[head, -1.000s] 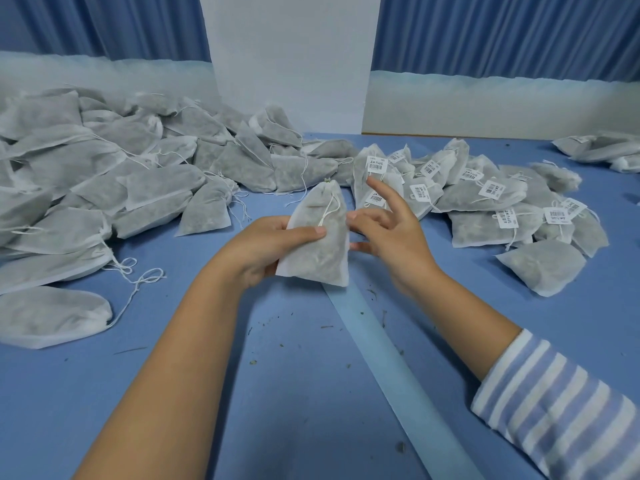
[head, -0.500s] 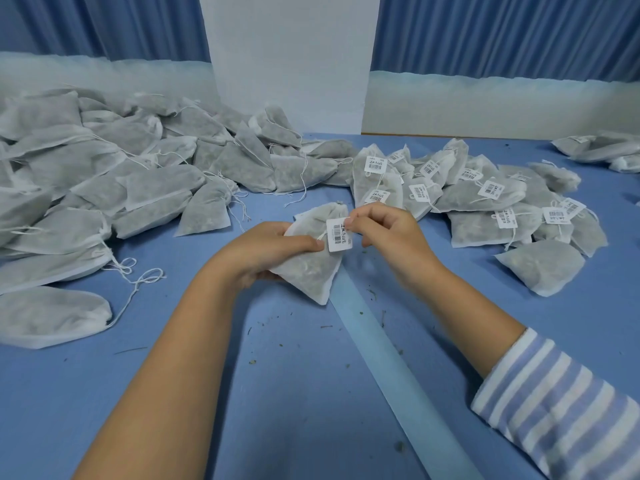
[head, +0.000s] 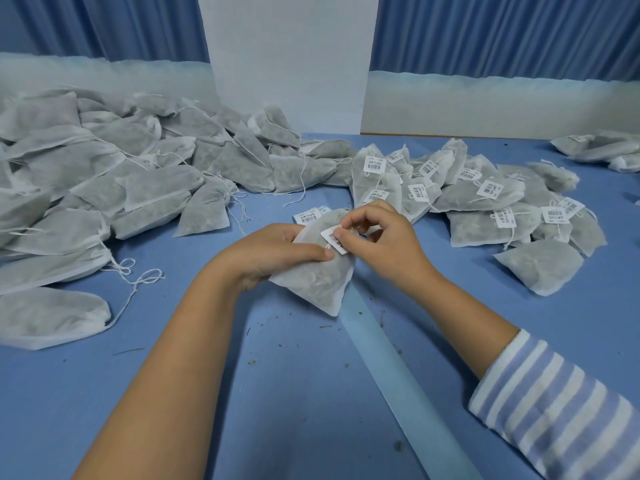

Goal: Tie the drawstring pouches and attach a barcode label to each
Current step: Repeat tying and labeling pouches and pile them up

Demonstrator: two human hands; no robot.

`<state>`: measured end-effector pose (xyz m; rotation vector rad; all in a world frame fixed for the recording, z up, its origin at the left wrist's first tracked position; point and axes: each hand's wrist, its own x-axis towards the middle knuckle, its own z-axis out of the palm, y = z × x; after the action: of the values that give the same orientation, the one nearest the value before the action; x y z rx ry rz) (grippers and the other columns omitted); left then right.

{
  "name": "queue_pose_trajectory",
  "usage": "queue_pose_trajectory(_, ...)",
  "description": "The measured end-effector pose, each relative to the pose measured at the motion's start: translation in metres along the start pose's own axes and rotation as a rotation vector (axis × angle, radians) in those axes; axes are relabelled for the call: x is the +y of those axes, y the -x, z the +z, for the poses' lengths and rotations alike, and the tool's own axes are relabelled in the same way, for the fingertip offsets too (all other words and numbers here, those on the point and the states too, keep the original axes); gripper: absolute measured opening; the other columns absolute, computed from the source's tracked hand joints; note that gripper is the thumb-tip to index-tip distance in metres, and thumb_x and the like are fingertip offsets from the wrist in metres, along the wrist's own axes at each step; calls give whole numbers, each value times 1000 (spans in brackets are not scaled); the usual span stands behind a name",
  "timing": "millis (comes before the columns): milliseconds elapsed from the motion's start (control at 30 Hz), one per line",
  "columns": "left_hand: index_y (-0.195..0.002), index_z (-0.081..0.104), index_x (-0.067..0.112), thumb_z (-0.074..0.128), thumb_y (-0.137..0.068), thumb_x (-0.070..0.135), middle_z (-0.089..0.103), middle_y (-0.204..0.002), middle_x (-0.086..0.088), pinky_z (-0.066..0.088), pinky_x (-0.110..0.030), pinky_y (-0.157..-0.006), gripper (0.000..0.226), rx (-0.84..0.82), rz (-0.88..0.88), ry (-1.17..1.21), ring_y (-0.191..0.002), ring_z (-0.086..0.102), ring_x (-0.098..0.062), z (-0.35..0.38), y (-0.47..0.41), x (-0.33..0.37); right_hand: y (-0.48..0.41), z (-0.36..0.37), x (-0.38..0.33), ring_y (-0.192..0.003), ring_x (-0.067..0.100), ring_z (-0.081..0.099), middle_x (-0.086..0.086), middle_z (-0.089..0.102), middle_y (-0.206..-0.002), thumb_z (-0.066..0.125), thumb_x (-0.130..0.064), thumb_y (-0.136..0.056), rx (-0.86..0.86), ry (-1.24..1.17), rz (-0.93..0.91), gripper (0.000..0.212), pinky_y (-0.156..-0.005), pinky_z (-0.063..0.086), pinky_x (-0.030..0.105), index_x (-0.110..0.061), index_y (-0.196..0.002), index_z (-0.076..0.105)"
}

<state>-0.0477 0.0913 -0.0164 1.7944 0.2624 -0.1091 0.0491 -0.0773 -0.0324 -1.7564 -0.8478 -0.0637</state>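
1. Blue table (head: 311,393), blue curtains (head: 104,26) behind.
2. L hand (head: 277,252) gripping pouch (head: 311,282) at mid-table, thumb on top.
3. R hand (head: 384,237) pinching label (head: 334,239) at pouch neck.
4. Just behind pouch: spare labels (head: 306,216).
5. Far left: unlabelled pile (head: 104,174); right: labelled pile (head: 485,199).

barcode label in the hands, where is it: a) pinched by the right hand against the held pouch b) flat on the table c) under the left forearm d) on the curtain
a: the right hand pinches the barcode label against the pouch that the left hand grips.
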Motion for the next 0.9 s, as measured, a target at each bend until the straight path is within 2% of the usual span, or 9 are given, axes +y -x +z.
queue_pose_trajectory(100, -101, 76, 15, 81, -80, 37, 77, -103, -7, 53, -29, -82, 31, -7, 6, 17, -91, 73, -16, 3, 2, 4, 1, 2, 1, -76, 6, 51, 5, 58, -94, 78, -13, -80, 16, 27, -48, 19, -73, 39, 15, -27, -81, 66)
queue_pose_trajectory(167, -103, 76, 14, 80, -73, 51, 77, -103, -6, 54, -29, -84, 48, 24, -30, 68, -93, 73, -17, 6, 1, 5, 2, 2, 2, -78, 9, 51, 2, 57, -95, 78, -14, -81, 4, 35, -72, 22, -72, 39, 15, -25, -96, 66)
queue_pose_trajectory(233, -99, 78, 15, 73, -81, 51, 78, -97, -3, 54, -31, -84, 41, 105, -47, 82, -89, 74, -16, 9, -3, 5, 2, 2, 3, -80, 11, 50, 0, 55, -95, 78, -18, -81, -8, 16, -53, 36, -72, 39, 15, -27, -111, 62)
queue_pose_trajectory(367, -89, 78, 15, 66, -92, 38, 77, -84, 1, 52, -24, -68, 26, 254, -12, 112, -71, 70, -11, 14, -9, 3, 0, 3, 3, -79, 5, 52, -1, 55, -102, 74, -27, -85, 22, -56, 78, 40, -73, 43, 13, -28, -120, 55)
queue_pose_trajectory(467, -81, 78, 18, 69, -90, 35, 77, -85, -1, 52, -28, -74, 22, 309, 6, 205, -73, 70, -13, 16, -11, 4, -3, 2, 1, -77, 1, 62, -3, 60, -102, 74, -35, -84, -45, -196, 284, 49, -66, 50, 17, -29, -127, 51)
queue_pose_trajectory(567, -79, 78, 17, 71, -89, 33, 78, -88, -4, 53, -28, -73, 20, 333, 12, 336, -75, 71, -16, 17, -13, 4, -4, 1, 0, -77, 9, 69, -2, 73, -95, 73, -32, -86, -172, -444, 477, 45, -63, 54, 24, -20, -125, 55)
queue_pose_trajectory(633, -89, 78, 13, 71, -88, 30, 78, -91, -5, 54, -26, -71, 19, 324, 15, 385, -79, 73, -17, 19, -14, 4, -4, 1, 1, -80, 13, 70, 2, 75, -94, 72, -24, -88, -208, -582, 491, 39, -65, 55, 26, -15, -124, 58)
queue_pose_trajectory(733, -99, 76, 8, 70, -89, 28, 78, -96, -6, 55, -26, -73, 22, 329, 4, 428, -85, 73, -19, 22, -16, 3, -4, 0, -1, -77, 11, 71, 1, 75, -90, 69, -19, -90, -174, -623, 467, 34, -62, 53, 21, -16, -122, 59)
queue_pose_trajectory(900, -90, 77, 15, 69, -90, 31, 78, -92, -3, 55, -32, -82, 18, 370, 17, 402, -84, 73, -18, 25, -19, 2, -2, 1, -3, -85, 14, 69, 0, 73, -96, 67, -21, -92, -251, -640, 493, 30, -66, 53, 23, -14, -120, 62)
